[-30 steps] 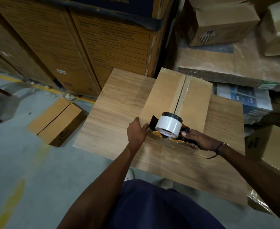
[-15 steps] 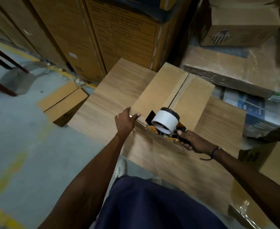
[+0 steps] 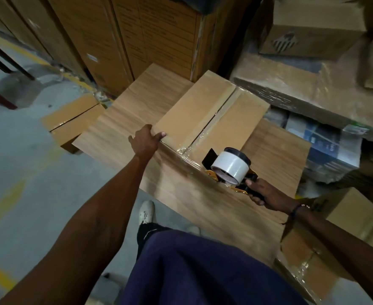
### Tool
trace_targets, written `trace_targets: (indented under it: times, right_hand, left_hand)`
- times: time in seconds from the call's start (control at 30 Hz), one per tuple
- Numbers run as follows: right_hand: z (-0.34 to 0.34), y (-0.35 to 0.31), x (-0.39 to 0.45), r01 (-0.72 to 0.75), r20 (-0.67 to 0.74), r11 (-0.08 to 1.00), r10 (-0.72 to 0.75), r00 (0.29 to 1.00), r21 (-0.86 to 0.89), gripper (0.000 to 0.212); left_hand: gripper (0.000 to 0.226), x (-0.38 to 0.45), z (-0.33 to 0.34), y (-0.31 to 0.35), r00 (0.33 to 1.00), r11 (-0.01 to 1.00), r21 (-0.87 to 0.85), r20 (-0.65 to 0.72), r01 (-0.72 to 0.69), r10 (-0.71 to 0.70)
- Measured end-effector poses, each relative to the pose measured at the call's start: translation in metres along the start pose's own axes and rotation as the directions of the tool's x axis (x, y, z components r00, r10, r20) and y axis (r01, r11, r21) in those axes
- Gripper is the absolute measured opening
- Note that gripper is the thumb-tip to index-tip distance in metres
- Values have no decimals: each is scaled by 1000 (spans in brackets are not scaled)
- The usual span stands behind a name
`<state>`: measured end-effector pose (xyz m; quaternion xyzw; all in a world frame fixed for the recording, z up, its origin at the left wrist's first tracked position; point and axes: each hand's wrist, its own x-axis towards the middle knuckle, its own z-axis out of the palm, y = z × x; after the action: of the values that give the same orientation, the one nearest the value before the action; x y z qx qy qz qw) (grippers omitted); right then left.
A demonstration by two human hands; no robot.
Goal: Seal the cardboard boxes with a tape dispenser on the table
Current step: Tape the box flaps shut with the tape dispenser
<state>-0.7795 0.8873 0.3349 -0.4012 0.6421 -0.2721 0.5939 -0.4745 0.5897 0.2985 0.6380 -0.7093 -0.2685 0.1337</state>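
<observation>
Left hand [image 3: 144,140] grips the near-left top corner of the plain brown cardboard box [image 3: 194,116], thumb on the lid, fingers curled over the edge. Box sits on the wood-grain table [image 3: 123,119], clear tape already along the centre seam and wrapped over the near edge. Right hand [image 3: 263,193] is wrapped round the handle of the black-and-orange tape dispenser with white roll [image 3: 229,167], just off the box's near-right corner. Judgement: strip looks finished, so tilt the blade down for a clean cut, then press the tail flat against the front face. Keep the left hand braced so the box doesn't skid.
</observation>
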Motion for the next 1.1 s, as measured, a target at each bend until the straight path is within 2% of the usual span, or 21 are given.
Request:
trace_targets:
  times: [0.3, 0.5, 0.63, 0.7, 0.83, 0.9, 0.97, 1.03, 1.1]
  right_hand:
    - [-22, 41, -34, -45, -57, 998, 48, 997, 51, 85]
    - [-24, 45, -37, -56, -66, 998, 58, 996, 32, 65]
    - [-28, 59, -43, -59, -71, 997, 56, 996, -40, 86]
    - [-33, 67, -50, -69, -84, 995, 63, 994, -71, 88]
    - [-39, 65, -61, -108, -98, 991, 100, 990, -80, 69]
    - [-38, 58, -57, -141, -89, 986, 133, 987, -86, 68]
    - [-37, 47, -48, -188, -73, 976, 181, 981, -109, 69]
    - [-38, 37, -42, -221, -68, 964, 213, 975, -147, 69]
    - [-38, 29, -41, -244, -82, 954, 233, 969, -175, 70]
  left_hand:
    - [70, 3, 2, 0, 1000, 1000, 14, -7, 26, -26]
    - [69, 6, 1, -1, 1000, 999, 30, 11, 20, -20]
    - [65, 9, 0, 0, 999, 999, 31, 16, 43, -43]
    - [64, 10, 1, 1, 999, 999, 32, 14, 37, -37]
    - [59, 11, 4, 2, 999, 995, 91, -14, 31, -30]
    - [48, 5, 9, 9, 997, 987, 160, -62, -28, 39]
    - [35, -3, 20, 16, 969, 947, 261, -107, -187, 221]
    - [40, -17, 38, 25, 894, 852, 314, -25, -418, 448]
    - [47, -38, 60, 38, 790, 752, 248, 136, -611, 597]
